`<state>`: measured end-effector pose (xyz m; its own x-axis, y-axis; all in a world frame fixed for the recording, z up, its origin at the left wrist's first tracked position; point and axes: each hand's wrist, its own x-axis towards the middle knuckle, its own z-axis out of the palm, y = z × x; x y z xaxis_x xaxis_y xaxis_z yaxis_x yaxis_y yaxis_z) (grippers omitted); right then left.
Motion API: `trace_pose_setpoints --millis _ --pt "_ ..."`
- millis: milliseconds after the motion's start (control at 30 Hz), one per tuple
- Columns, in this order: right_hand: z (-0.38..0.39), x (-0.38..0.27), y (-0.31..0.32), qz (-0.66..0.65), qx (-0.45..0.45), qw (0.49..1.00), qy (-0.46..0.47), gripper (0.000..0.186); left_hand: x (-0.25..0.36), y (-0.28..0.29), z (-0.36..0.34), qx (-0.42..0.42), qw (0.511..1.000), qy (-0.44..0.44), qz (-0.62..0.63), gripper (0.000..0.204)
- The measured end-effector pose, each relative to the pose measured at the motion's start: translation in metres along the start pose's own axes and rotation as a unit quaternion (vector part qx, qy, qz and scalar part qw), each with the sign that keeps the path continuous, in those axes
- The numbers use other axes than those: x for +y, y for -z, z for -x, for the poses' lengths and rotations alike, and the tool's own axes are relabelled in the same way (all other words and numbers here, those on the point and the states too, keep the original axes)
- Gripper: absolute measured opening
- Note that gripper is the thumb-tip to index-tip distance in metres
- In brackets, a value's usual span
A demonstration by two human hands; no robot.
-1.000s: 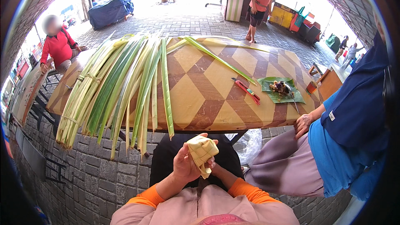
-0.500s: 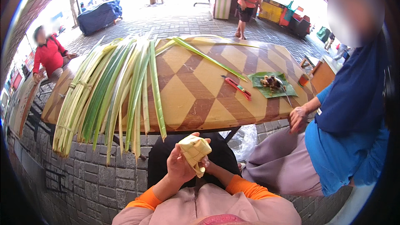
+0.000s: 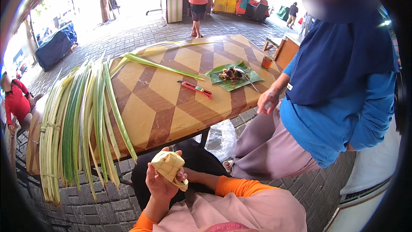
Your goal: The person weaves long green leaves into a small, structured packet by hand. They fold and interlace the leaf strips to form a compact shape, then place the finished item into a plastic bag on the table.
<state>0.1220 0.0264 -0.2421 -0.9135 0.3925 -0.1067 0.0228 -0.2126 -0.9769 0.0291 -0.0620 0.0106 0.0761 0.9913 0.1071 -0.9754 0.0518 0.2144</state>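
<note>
The left hand (image 3: 161,185) curls partly closed around a woven leaf pouch (image 3: 168,165); the right hand (image 3: 189,175), fingers curled, grips its lower right side. Pouch position: above the lap (image 3: 140,174), near the desk (image 3: 171,122).

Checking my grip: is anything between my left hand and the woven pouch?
Nothing visible. Your left hand holds the pouch directly; your right hand is at its lower right side, that grip partly hidden.
</note>
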Motion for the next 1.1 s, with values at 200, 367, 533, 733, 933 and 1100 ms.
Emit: trace_pose_setpoints --millis 200,367,533,733,933,1100 --pt "0.030 -0.018 0.005 0.058 0.022 0.997 -0.046 0.036 -0.019 -0.011 -0.009 -0.025 0.995 0.098 -0.026 0.065" --pt "0.039 -0.027 0.010 0.037 0.063 0.996 -0.048 0.036 -0.021 -0.031 -0.026 -0.069 0.992 0.106 -0.009 0.066" --pt "0.054 -0.036 0.020 0.030 0.098 0.993 -0.050 0.035 -0.025 -0.041 -0.024 -0.122 0.985 0.122 -0.007 0.070" --pt "0.081 -0.035 0.023 0.016 0.138 0.989 -0.058 0.035 -0.030 -0.052 -0.014 -0.130 0.978 0.161 -0.029 0.073" --pt "0.095 -0.032 0.025 0.007 0.162 0.985 -0.060 0.035 -0.041 -0.047 -0.006 -0.116 0.976 0.178 -0.041 0.070" --pt "0.099 -0.031 0.026 0.000 0.172 0.983 -0.058 0.035 -0.044 -0.045 -0.005 -0.108 0.975 0.193 -0.028 0.070"
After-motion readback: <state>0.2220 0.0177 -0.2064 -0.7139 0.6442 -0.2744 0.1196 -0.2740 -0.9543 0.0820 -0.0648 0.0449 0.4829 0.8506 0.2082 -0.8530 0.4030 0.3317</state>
